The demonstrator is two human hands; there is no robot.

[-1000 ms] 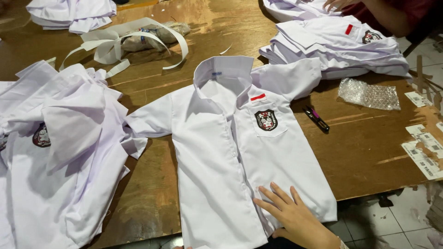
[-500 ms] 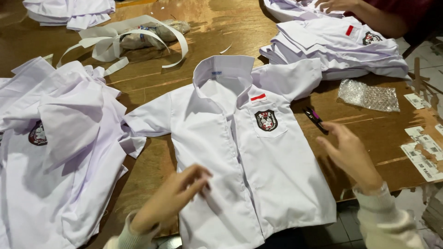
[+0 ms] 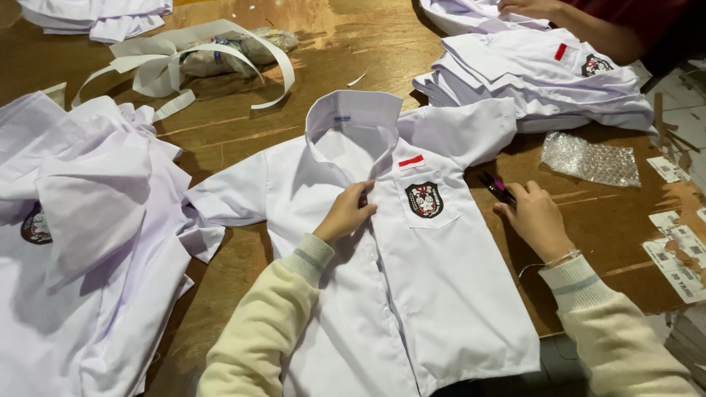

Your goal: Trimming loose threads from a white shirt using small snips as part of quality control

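Note:
A small white short-sleeved shirt [image 3: 412, 294] lies spread face up on the wooden table [image 3: 243, 132], with a dark crest on its chest pocket and a little red-and-white strip above it. My left hand [image 3: 346, 213] pinches the front placket just below the collar. My right hand [image 3: 535, 218] rests on the table beside the shirt's right edge, its fingers closing on a small dark tool with a pink part [image 3: 498, 189].
A heap of white shirts [image 3: 81, 242] lies at the left. A folded stack of the same shirts [image 3: 544, 73] sits at the back right, where another person's arm [image 3: 581, 22] reaches. White paper strips [image 3: 213, 59], a bubble-wrap piece [image 3: 590, 159] and printed labels [image 3: 680, 250] lie about.
Both my hands moved up the shirt: the left from its lower hem to the placket near the collar, the right out to the dark tool beside the shirt.

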